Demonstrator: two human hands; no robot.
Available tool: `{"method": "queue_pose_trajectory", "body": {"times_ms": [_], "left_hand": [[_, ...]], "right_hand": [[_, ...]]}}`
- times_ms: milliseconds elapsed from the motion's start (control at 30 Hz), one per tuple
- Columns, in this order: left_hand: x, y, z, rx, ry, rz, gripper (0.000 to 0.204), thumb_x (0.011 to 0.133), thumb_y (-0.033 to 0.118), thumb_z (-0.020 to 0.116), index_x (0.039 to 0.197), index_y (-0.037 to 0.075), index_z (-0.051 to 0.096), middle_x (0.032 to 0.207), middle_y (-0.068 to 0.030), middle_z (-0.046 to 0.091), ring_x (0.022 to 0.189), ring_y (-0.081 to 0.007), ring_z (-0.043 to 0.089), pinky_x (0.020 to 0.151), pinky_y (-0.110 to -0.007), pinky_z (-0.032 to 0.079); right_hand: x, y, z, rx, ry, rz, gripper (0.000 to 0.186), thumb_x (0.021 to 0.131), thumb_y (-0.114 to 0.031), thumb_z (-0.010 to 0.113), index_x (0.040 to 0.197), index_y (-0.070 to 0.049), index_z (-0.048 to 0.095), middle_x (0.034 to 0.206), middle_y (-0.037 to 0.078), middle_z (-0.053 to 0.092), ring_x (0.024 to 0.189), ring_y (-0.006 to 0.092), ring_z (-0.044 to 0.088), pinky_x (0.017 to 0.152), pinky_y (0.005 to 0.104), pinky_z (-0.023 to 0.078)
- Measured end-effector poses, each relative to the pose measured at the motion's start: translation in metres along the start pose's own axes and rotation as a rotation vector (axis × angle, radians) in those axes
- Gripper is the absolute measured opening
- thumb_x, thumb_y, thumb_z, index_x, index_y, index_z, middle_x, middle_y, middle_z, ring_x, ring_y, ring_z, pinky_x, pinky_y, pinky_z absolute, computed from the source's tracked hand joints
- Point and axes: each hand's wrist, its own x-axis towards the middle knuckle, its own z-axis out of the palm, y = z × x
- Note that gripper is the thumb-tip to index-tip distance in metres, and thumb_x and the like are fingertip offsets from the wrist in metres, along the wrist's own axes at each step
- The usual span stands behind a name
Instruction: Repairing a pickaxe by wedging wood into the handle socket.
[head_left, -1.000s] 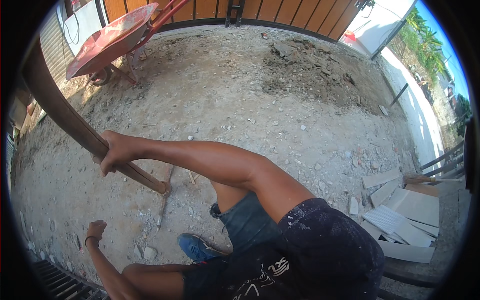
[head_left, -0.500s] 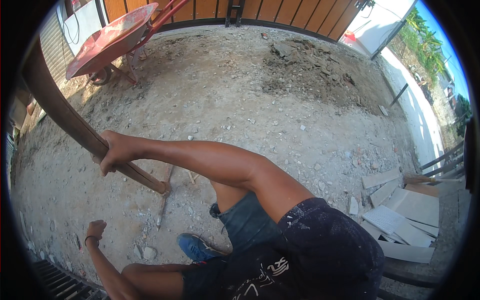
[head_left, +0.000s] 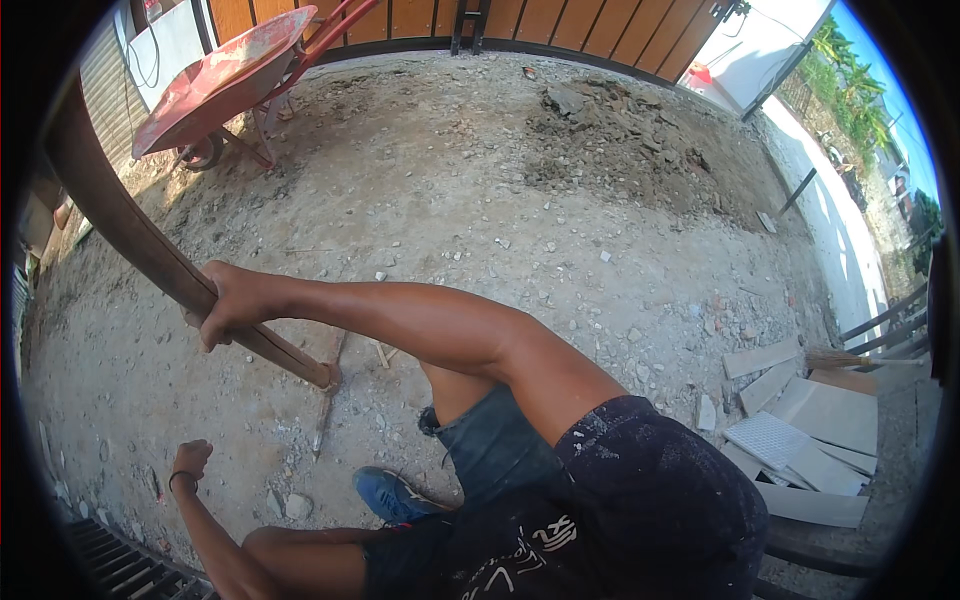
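My right hand (head_left: pixel 230 303) is wrapped around the wooden handle of a pickaxe (head_left: pixel 140 225), with my right arm stretched across to the left. The handle slants down from the upper left. Its narrow, dirt-covered head (head_left: pixel 325 405) rests on the ground, one tip pointing toward my foot. To the lower left, my left hand (head_left: pixel 192 458) is closed with its fingers curled, apart from the pickaxe; nothing shows in it. A dark band circles that wrist. My blue shoe (head_left: pixel 390 495) stands on the gravel just nearer than the pickaxe head.
A red wheelbarrow (head_left: pixel 215 85) stands at the far left before a wood-slatted gate (head_left: pixel 560 30). Broken soil and rubble (head_left: pixel 620 140) lie heaped at the far right. Stacked tile pieces (head_left: pixel 825 415) and a broom (head_left: pixel 835 358) lie to my right. A dark metal grate (head_left: pixel 120 560) borders the near left.
My blue shoe has shifted very slightly to the left. Both hands and the pickaxe stay practically where they were.
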Motion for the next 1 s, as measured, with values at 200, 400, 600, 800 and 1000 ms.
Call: {"method": "queue_pose_trajectory", "body": {"times_ms": [200,400,600,800,1000], "left_hand": [[-0.022,-0.032,-0.015,0.029,-0.002,0.059,0.04,0.062,0.022,0.082,0.097,0.008,0.068,0.097,-0.0037,0.066,0.091,-0.0199,0.065,0.079,-0.034,0.054],[-0.04,0.08,0.001,-0.317,0.125,-0.211,0.037,0.088,0.028,0.065,0.119,0.008,0.064,0.092,-0.0018,0.064,0.08,-0.0165,0.061,0.07,-0.046,0.052],[-0.084,0.055,-0.02,-0.313,0.154,-0.256,0.041,0.087,0.028,0.065,0.124,0.009,0.062,0.092,-0.0033,0.065,0.079,-0.0184,0.062,0.069,-0.046,0.052],[-0.079,0.058,-0.019,-0.303,0.156,-0.261,0.039,0.087,0.026,0.065,0.122,0.008,0.062,0.093,-0.003,0.065,0.079,-0.0181,0.063,0.069,-0.046,0.052],[-0.067,0.068,-0.012,-0.344,0.143,-0.298,0.041,0.08,0.021,0.072,0.118,0.008,0.063,0.1,-0.0042,0.067,0.088,-0.02,0.064,0.074,-0.044,0.054]], "right_hand": [[0.007,-0.011,0.011,0.017,-0.032,-0.023,0.026,0.062,-0.001,0.078,0.073,-0.004,0.054,0.062,0.006,0.06,0.052,0.0137,0.059,0.049,0.0284,0.048],[-0.008,-0.001,-0.007,-0.024,0.034,0.027,0.025,0.061,-0.001,0.077,0.071,-0.004,0.055,0.06,0.006,0.059,0.051,0.0136,0.059,0.048,0.0283,0.046],[0.009,-0.01,0.013,-0.008,-0.027,-0.028,0.024,0.061,-0.002,0.077,0.071,-0.004,0.055,0.06,0.006,0.06,0.051,0.0136,0.059,0.048,0.0282,0.046],[0.008,-0.008,0.011,-0.002,-0.018,-0.021,0.024,0.062,-0.001,0.078,0.071,-0.004,0.055,0.061,0.006,0.06,0.051,0.0133,0.059,0.048,0.0278,0.046],[0.002,-0.007,0.006,-0.026,0.0,0.007,0.024,0.062,-0.002,0.078,0.071,-0.004,0.056,0.061,0.006,0.06,0.052,0.0133,0.059,0.048,0.0279,0.046]]}}
